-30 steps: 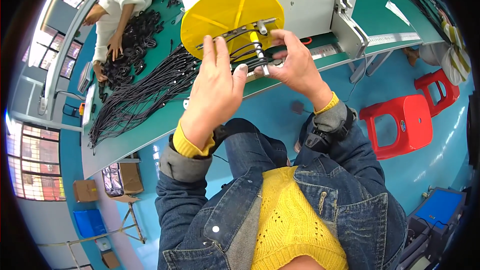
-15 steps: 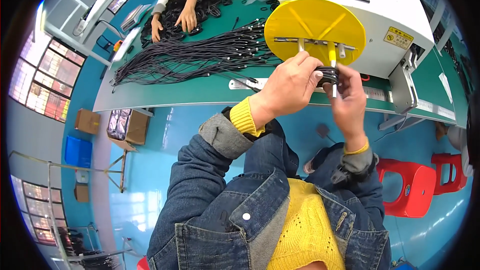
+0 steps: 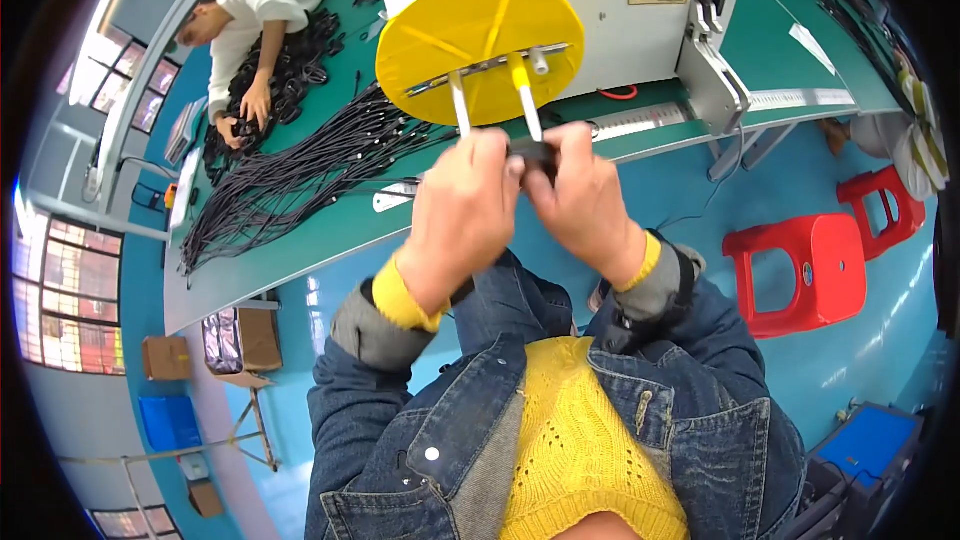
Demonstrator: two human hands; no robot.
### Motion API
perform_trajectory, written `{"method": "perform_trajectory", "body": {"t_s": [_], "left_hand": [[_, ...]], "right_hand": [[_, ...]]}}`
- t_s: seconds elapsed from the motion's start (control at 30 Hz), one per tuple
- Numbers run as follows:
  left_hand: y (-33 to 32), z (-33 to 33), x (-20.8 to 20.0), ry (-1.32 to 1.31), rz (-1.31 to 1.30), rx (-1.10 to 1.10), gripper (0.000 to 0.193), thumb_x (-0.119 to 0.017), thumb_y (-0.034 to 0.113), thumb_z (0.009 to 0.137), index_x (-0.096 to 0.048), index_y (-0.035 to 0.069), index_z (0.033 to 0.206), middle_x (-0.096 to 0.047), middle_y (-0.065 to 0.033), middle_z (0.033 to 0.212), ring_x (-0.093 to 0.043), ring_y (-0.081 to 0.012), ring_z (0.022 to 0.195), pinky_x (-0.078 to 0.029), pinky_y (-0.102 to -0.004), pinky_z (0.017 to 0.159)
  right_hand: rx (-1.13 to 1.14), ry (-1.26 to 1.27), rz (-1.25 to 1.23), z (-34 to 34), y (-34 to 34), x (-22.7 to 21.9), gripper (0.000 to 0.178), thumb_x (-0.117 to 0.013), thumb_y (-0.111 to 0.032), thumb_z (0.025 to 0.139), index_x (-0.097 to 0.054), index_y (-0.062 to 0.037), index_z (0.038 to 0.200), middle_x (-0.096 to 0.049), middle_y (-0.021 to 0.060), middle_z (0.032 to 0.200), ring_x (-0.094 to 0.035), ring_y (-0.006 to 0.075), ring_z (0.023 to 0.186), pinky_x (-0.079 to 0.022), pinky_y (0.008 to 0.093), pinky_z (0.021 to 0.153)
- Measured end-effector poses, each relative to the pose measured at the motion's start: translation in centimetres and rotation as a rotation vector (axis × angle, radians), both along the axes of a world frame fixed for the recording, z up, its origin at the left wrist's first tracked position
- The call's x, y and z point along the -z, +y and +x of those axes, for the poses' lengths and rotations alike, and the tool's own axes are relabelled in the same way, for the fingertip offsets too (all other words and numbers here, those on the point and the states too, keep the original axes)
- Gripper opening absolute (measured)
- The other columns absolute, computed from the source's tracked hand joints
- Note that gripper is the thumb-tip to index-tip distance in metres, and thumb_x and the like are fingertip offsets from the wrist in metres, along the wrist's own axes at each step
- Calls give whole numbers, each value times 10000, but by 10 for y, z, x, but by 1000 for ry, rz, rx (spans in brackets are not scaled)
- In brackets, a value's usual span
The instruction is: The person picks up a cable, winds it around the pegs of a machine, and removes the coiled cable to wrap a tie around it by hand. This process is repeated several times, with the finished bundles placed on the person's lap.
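Note:
Between my hands is a small, blurred coil of black cable [image 3: 533,154], just below the tip of one peg. My left hand [image 3: 460,205] grips it from the left, thumb against it. My right hand [image 3: 588,202] has its fingers closed on the other side. Just beyond stands a yellow disc [image 3: 470,45] with a slotted metal bar and several pegs, mounted on a white machine [image 3: 610,35]. Whether the coil still touches the peg cannot be made out.
Many black cables [image 3: 290,175] lie spread on the green table [image 3: 350,240] at left. Beyond them a co-worker [image 3: 265,15] handles a heap of black coils [image 3: 300,70]. A steel ruler [image 3: 640,122] and metal bracket [image 3: 712,75] sit at right, above red stools [image 3: 800,270].
The view has swung right, so the machine appears further left. The coil has slid toward me along the peg, down to its tip, with both hands on it.

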State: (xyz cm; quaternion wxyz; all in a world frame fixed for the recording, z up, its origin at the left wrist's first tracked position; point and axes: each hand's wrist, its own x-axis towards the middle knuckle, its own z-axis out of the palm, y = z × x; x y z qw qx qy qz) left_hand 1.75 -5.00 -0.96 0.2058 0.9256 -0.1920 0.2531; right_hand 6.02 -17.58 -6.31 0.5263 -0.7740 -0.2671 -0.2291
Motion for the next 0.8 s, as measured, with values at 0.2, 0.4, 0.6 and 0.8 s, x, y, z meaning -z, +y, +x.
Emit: {"method": "perform_trajectory", "body": {"t_s": [0.2, 0.4, 0.6, 0.8], "left_hand": [[-8, -41, 50, 364, -112, -51, 200, -521, 179, 866, -477, -6, 929, -559, -169, 833, -567, -328, 728, -454, -411, 604], [6, -19, 73, 1314, -1403, 121, 344, -534, 336, 880, -530, 23, 1023, -604, -123, 915, -607, -173, 741, -498, -301, 568], [10, -17, 93, 1573, -1116, 283, 380, -553, 391, 861, -549, 38, 1003, -606, -117, 887, -607, -133, 656, -494, -241, 480], [18, -6, 108, 1879, -667, 108, 384, -590, 364, 840, -537, 1, 950, -613, -91, 749, -581, -128, 513, -455, -214, 401]], "right_hand": [[-127, 86, -311, -20, -26, 49, 240, -587, -52, 745, -428, -15, 920, -572, 194, 657, -582, 373, 625, -461, 434, 526], [-318, -4, -331, -9, -23, 73, 193, -538, -69, 751, -394, 27, 838, -542, 210, 560, -565, 394, 566, -441, 466, 497], [-424, 121, -346, -13, -26, 92, 195, -559, -80, 739, -410, 15, 822, -562, 205, 609, -568, 397, 606, -444, 463, 525], [-432, 106, -899, -26, -30, 69, 227, -589, -85, 718, -436, -12, 869, -573, 212, 668, -587, 370, 674, -455, 430, 550]]}}
